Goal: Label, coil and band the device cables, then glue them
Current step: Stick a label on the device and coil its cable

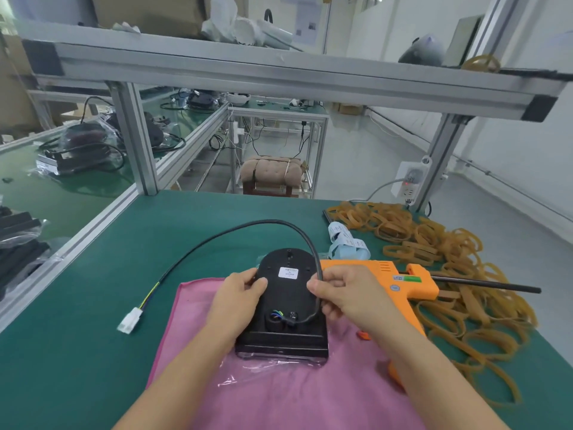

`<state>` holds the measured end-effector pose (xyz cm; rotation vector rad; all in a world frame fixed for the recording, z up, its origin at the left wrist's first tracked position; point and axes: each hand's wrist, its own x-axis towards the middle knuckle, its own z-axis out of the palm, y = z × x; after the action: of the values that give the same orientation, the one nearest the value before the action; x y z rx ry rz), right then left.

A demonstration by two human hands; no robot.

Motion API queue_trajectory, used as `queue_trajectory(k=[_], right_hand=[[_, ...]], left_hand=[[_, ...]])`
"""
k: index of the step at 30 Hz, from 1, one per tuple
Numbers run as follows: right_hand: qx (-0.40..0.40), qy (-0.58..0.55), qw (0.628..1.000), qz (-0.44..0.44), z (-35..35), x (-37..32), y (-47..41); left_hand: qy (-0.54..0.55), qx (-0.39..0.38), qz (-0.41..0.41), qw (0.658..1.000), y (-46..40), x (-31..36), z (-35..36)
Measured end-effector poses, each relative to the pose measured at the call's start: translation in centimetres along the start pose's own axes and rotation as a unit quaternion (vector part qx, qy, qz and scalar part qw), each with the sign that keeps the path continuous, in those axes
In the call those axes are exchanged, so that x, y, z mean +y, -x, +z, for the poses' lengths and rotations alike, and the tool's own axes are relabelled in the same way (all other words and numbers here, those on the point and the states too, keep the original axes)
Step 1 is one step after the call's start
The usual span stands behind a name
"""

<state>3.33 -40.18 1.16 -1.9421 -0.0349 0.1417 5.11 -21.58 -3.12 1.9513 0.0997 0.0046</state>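
Device: a black device (286,301) lies underside up on a pink cloth (279,389), with a white label (288,272) on its upper part; the print is too small to read.
Wrap: clear plastic film (245,372) shows under the device's near edge; how far it reaches beneath is hidden.
Cable: a black cable (223,235) leaves the device's lower recess, runs up its right side, arcs over the top and trails left across the green table (93,290).
Plug: the cable ends in thin coloured wires and a white plug (130,320) lying on the table, left of the cloth.
Left hand: the left hand (235,301) holds the device's left edge, thumb on top; the fingers beneath are hidden.
Right hand: the right hand (344,293) pinches the cable at the device's right edge, a narrow grip between thumb and fingers.
Glue gun: an orange glue gun (403,282) lies just right of the device, partly covered by the right hand and forearm; a dark stick (486,285) juts from its back.
Bands: tan rubber bands (449,252) are heaped to the right, some cut off by the table's edge.
Labels: a curled strip of labels (345,240) lies behind the gun.
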Motion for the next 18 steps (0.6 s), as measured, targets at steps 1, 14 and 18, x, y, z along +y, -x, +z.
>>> queue_trajectory(k=[1, 14, 18], right_hand=[[0.003, -0.004, 1.0, 0.003, 0.1, 0.1, -0.1], [0.031, -0.006, 0.999, -0.02, 0.2, -0.9, -2.0], [0.013, 0.051, 0.999, 0.01, -0.1, -0.6, -2.3]], left_hand=[[0.012, 0.013, 0.001, 1.0, 0.1, -0.1, 0.1], [0.054, 0.037, 0.001, 0.998, -1.9, -0.1, 0.0], [0.016, 0.052, 0.039, 0.998, -1.5, 0.1, 0.4]])
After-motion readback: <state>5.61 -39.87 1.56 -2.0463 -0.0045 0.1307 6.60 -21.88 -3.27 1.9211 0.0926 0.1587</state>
